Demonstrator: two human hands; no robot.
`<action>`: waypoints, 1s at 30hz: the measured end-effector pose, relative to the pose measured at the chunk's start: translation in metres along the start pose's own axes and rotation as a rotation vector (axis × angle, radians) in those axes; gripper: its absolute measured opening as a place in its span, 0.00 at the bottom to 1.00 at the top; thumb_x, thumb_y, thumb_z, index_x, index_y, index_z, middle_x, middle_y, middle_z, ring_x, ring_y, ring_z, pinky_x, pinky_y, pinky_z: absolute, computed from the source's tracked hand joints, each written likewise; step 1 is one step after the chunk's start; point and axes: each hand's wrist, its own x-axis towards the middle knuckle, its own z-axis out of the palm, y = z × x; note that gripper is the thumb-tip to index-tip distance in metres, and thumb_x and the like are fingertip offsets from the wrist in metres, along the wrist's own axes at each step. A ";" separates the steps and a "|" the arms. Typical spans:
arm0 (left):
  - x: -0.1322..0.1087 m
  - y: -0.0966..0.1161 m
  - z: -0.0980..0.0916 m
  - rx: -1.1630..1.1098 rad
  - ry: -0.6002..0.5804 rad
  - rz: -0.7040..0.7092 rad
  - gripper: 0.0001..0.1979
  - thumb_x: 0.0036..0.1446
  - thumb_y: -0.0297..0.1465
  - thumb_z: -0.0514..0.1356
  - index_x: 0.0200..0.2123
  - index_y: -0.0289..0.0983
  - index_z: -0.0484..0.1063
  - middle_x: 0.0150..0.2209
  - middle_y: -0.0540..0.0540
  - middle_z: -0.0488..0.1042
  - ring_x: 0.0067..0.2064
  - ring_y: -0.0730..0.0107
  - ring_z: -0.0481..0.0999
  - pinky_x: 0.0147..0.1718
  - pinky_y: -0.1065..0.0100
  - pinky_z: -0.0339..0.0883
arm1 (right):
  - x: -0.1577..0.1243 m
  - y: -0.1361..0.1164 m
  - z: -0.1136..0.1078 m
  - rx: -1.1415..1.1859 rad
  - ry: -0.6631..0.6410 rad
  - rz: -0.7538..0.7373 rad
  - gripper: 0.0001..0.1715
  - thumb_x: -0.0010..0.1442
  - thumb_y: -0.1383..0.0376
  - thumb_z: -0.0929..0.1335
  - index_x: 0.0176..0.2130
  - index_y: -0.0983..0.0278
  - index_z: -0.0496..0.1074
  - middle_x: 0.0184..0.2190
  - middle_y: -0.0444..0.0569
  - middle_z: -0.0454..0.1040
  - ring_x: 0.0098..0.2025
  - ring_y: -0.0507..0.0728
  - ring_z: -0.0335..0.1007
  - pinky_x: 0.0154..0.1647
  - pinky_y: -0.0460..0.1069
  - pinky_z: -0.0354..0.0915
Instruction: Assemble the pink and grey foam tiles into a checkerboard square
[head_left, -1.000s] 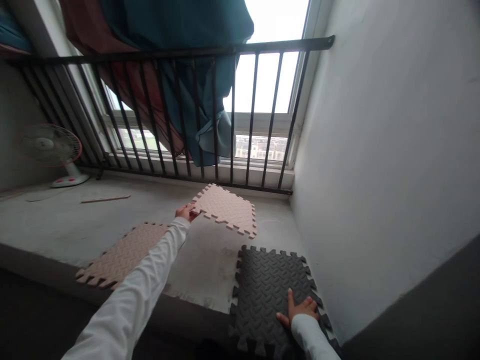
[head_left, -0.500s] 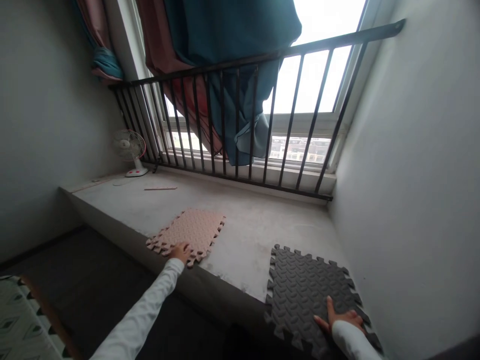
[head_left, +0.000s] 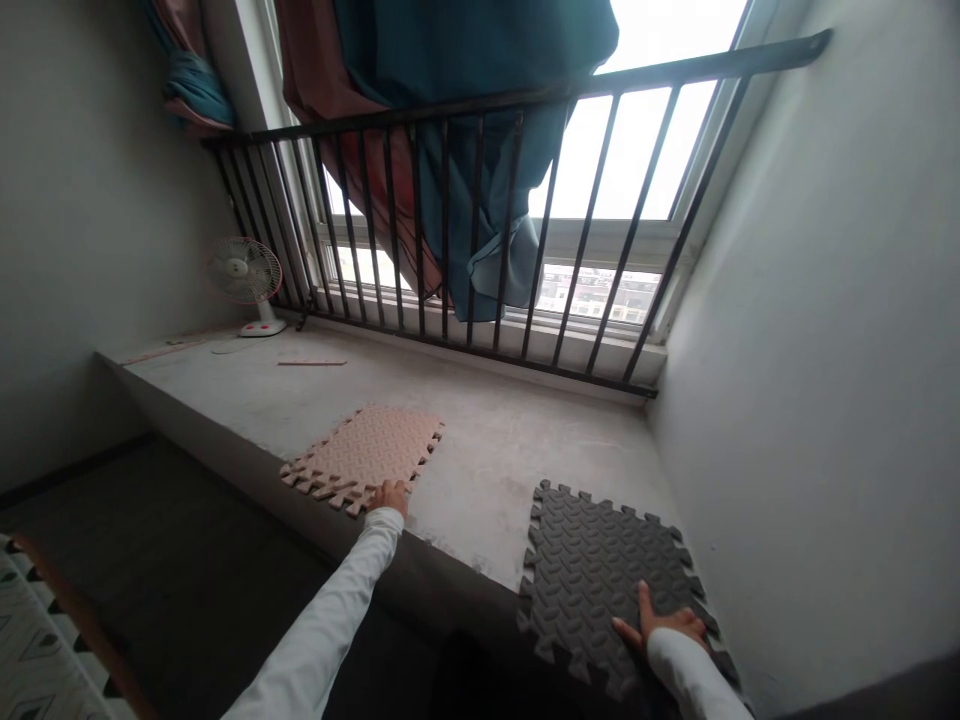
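Several pink interlocking foam mat tiles lie stacked on the concrete ledge, their toothed edges a little out of line at the front. My left hand is closed over the front right corner of this stack, fingers curled on the edge; the thumb is hidden. To the right, a dark grey foam mat tile lies on the ledge close to the right wall. My right hand presses on its near right part, index finger and thumb spread apart and nothing gripped.
Behind the ledge runs a black metal railing with curtains hanging behind it. A small fan and a thin pinkish strip are at the left. A patterned pad shows at lower left.
My left hand has slid right along the pink stack's front edge to its corner. My right hand stays spread on the grey tile. The view has shifted slightly.
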 end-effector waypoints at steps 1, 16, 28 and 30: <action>0.001 -0.005 0.000 -0.006 0.002 -0.023 0.16 0.50 0.25 0.46 0.42 0.38 0.65 0.43 0.41 0.65 0.45 0.64 0.64 0.38 0.66 0.59 | 0.000 0.000 0.000 -0.022 -0.012 0.002 0.60 0.13 0.48 0.72 0.48 0.65 0.62 0.56 0.70 0.44 0.56 0.78 0.36 0.47 0.73 0.37; -0.006 -0.049 0.009 -0.002 -0.023 -0.002 0.15 0.50 0.32 0.47 0.40 0.39 0.67 0.41 0.42 0.68 0.41 0.65 0.68 0.38 0.67 0.59 | -0.014 -0.013 -0.006 -0.529 -0.146 0.005 0.55 0.39 0.40 0.61 0.58 0.62 0.40 0.56 0.75 0.40 0.52 0.78 0.49 0.37 0.77 0.45; -0.010 -0.032 0.005 -0.060 0.014 -0.045 0.15 0.50 0.32 0.46 0.39 0.39 0.67 0.42 0.42 0.67 0.41 0.63 0.69 0.35 0.66 0.61 | -0.031 0.000 -0.010 -0.400 0.012 -0.197 0.39 0.43 0.50 0.63 0.52 0.66 0.59 0.52 0.63 0.57 0.55 0.68 0.50 0.51 0.62 0.50; -0.009 -0.036 0.010 -0.057 0.033 -0.025 0.15 0.51 0.31 0.45 0.39 0.39 0.67 0.41 0.42 0.67 0.41 0.64 0.68 0.35 0.67 0.61 | -0.038 0.030 -0.007 -0.125 0.099 -0.292 0.29 0.44 0.57 0.63 0.46 0.66 0.64 0.51 0.57 0.61 0.56 0.63 0.49 0.54 0.57 0.51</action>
